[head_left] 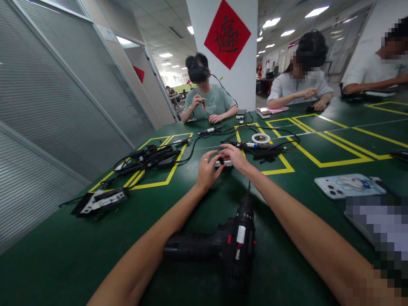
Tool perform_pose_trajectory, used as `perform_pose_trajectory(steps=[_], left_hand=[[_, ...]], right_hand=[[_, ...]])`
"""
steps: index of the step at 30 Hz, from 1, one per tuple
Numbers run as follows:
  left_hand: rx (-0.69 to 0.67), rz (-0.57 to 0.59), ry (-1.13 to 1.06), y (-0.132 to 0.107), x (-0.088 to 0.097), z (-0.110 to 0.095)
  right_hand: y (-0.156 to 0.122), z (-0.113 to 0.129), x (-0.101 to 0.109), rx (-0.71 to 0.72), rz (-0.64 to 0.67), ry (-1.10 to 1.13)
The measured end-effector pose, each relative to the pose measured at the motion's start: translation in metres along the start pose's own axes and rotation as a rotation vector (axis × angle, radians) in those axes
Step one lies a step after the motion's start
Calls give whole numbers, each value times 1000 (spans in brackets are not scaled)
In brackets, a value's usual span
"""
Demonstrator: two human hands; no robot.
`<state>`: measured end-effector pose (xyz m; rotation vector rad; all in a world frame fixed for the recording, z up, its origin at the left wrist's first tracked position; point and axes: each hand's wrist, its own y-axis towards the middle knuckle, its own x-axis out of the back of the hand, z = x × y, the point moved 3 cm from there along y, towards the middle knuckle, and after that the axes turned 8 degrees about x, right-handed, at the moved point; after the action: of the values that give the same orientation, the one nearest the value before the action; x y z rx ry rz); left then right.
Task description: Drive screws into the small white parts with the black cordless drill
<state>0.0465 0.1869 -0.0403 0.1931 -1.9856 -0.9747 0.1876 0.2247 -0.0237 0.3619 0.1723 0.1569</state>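
Both hands meet over a small white-and-black part [222, 162] resting on the green tabletop [63, 255]. The left hand [207, 170] curls its fingers [210, 156] onto the part's left end, and the right hand [236, 156] pinches the other end from above. Behind the fingers, between the forearms, lies a black drill [223, 248]. Beyond the fingertips, a white tape roll [260, 138] sits inside a yellow taped outline [280, 171]. A phone [347, 186] lies well off to their right.

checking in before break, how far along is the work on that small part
Nothing looks finished yet. In hand: left hand and right hand grip the small part on the table. Not yet used: the drill lies between the forearms.
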Motion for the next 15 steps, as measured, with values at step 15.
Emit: perform_pose_trajectory(steps=[15], left_hand=[[114, 199, -18, 2, -17, 15]], right_hand=[[-1, -20, 33, 102, -86, -495]])
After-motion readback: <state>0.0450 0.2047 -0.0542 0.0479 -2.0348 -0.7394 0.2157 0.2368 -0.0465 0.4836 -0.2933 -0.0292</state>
